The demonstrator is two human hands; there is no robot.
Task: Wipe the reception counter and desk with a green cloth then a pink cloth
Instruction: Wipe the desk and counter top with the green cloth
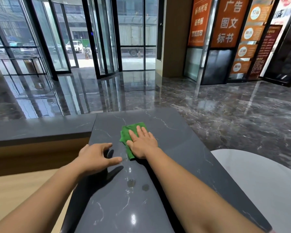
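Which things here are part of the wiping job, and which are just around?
Job: folded green cloth under the flat right hand; left hand; dark grey veined stone counter; light wooden desk.
Around: round white table; orange signboards; glass revolving door.

A revolving glass door (106, 39) stands at the far middle. Polished dark marble floor (225, 115) spreads before it, mirroring daylight; right of it a tan pillar (175, 39), then orange signboards (228, 22).

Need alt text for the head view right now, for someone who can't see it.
The right hand presses a green cloth flat on the dark marble counter. The left hand is beside it, fingers loosely curled, holding nothing.
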